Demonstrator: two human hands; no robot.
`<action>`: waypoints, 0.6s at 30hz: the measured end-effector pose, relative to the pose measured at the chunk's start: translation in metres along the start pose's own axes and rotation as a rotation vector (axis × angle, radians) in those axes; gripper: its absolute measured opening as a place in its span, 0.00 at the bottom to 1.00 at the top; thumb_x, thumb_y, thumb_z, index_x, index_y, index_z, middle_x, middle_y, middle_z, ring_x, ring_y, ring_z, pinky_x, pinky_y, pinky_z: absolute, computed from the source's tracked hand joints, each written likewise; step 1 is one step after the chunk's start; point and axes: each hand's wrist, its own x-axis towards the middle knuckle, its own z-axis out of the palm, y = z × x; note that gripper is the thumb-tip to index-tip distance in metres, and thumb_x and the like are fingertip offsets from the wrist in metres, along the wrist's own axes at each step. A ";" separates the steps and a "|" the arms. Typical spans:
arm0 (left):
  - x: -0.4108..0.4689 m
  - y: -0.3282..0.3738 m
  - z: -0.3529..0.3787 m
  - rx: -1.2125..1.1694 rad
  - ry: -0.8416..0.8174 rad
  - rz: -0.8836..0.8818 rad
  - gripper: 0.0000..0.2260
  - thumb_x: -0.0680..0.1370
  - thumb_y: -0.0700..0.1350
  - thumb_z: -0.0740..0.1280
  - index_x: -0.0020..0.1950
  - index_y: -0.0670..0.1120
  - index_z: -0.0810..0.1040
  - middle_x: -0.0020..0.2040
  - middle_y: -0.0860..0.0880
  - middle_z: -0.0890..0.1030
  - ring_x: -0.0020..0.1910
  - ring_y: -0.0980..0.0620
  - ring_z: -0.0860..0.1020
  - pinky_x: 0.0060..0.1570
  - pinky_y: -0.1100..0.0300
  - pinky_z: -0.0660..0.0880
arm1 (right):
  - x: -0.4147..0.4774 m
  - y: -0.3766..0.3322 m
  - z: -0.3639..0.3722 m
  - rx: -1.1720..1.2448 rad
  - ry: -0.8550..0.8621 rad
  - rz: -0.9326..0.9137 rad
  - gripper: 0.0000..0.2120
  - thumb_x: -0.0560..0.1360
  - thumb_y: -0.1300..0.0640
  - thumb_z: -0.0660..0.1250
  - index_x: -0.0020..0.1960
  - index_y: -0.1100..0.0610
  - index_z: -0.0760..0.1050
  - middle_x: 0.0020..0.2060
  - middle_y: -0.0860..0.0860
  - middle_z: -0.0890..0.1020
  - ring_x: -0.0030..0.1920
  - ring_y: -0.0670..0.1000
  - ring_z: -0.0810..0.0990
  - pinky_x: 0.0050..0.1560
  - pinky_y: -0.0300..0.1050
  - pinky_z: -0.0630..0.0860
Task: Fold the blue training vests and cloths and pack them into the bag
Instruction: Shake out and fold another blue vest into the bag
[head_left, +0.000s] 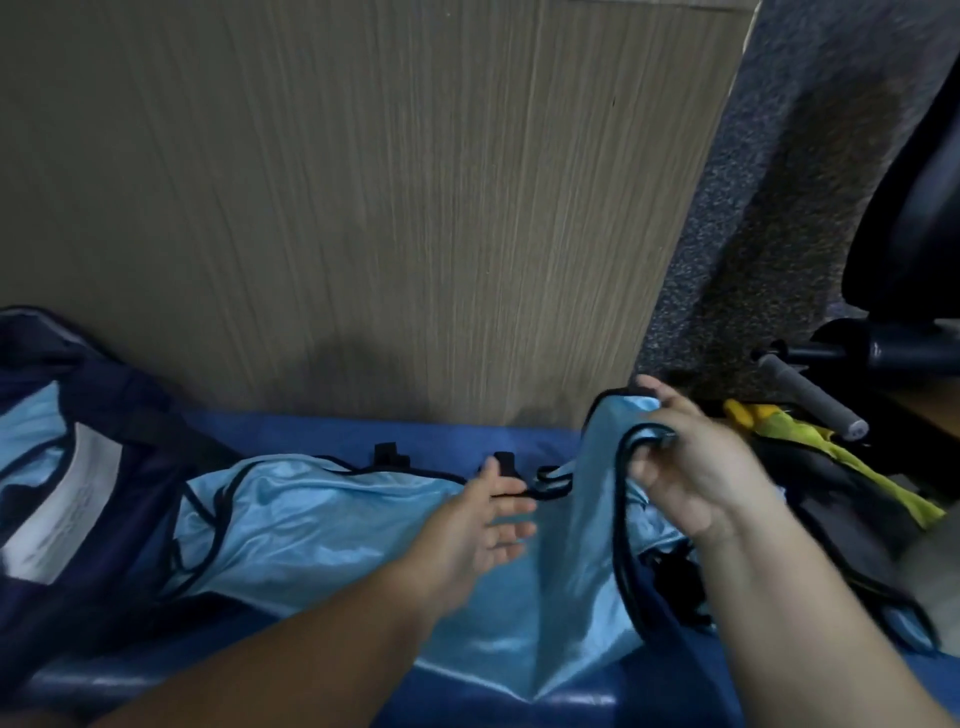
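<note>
The right hand (685, 467) pinches the vest (566, 566) by its black trim; the left hand (493, 519) hovers open, holding nothing. Slick fabric could slide from that one-sided hold, or the trim snag the buckle (506, 462) beyond the left fingers.

Dim, bluish light; soft motion blur; bowed wide-angle edges

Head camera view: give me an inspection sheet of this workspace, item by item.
Surface: blue padded surface, mostly covered by fabric.
Job's things: light blue vest with black trim spread out, one edge lifted; dark bag at left, light blue fabric showing in it.
Clutter: yellow-green cloth and grey-gripped handle at right.
Hands: left hand open over the vest; right hand grips the vest's trim.
Cables: nothing seen.
Surroundings: wooden panel behind, speckled carpet, black chair at right.
</note>
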 end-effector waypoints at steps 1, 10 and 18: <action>0.000 0.003 -0.009 -0.094 0.021 -0.030 0.24 0.80 0.62 0.54 0.57 0.44 0.77 0.50 0.46 0.83 0.44 0.48 0.80 0.46 0.55 0.76 | -0.003 0.010 0.015 -0.017 -0.059 0.007 0.22 0.77 0.71 0.58 0.67 0.54 0.69 0.36 0.54 0.81 0.33 0.50 0.78 0.29 0.40 0.75; -0.019 0.031 -0.076 -0.249 0.067 -0.055 0.24 0.78 0.60 0.64 0.61 0.41 0.79 0.57 0.39 0.83 0.57 0.41 0.81 0.62 0.45 0.74 | -0.007 0.059 0.027 -0.400 -0.385 0.220 0.28 0.71 0.55 0.73 0.69 0.47 0.67 0.55 0.54 0.84 0.51 0.57 0.84 0.46 0.46 0.80; -0.011 0.013 -0.095 0.279 0.354 -0.004 0.17 0.69 0.44 0.70 0.58 0.47 0.76 0.50 0.43 0.83 0.49 0.42 0.83 0.52 0.40 0.79 | -0.026 0.054 0.014 -1.497 -0.597 0.406 0.26 0.63 0.40 0.78 0.54 0.49 0.73 0.47 0.45 0.77 0.43 0.44 0.77 0.44 0.39 0.77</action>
